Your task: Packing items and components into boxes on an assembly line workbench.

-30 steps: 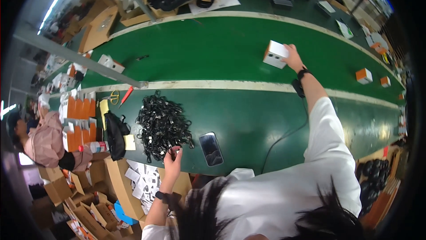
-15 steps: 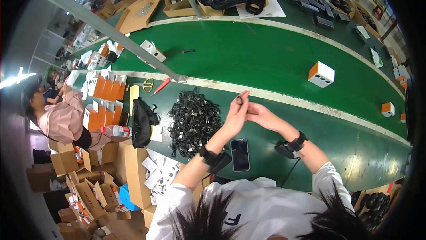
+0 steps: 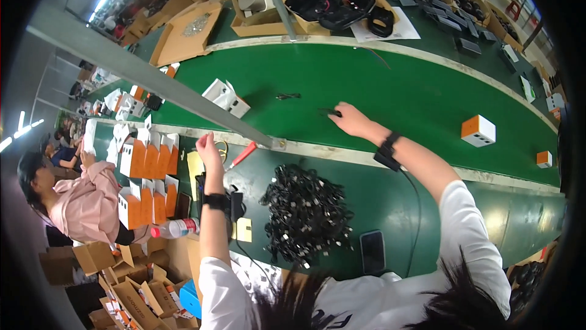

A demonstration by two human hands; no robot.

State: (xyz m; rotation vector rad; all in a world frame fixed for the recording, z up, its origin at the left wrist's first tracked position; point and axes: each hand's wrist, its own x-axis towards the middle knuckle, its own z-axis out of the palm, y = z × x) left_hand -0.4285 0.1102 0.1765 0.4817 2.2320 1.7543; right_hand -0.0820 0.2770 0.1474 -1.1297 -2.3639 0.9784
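My right hand (image 3: 352, 121) reaches out over the green conveyor belt (image 3: 415, 98), its fingers closed on a small bundled black cable (image 3: 330, 112). A second black cable (image 3: 288, 96) lies on the belt to its left. My left hand (image 3: 209, 150) is raised at the left, fingers bent and a little apart, with nothing visible in them. It is nearest to the scissors (image 3: 223, 149) and a red-handled tool (image 3: 243, 155). An open white box (image 3: 226, 97) stands on the belt beyond it. Between my arms, a heap of bundled black cables (image 3: 308, 211) lies on the green table.
A metal post (image 3: 152, 80) slants across the left. Orange-and-white boxes (image 3: 149, 158) stand in rows beside a person in pink (image 3: 91, 199) and a bottle (image 3: 177, 228). A phone (image 3: 372, 252) lies near me. Another closed box (image 3: 478, 130) sits on the belt at right.
My hands, together above the table before, have parted. The right has gone forward over the belt with a cable; the left has swung out to the left. The view has shifted.
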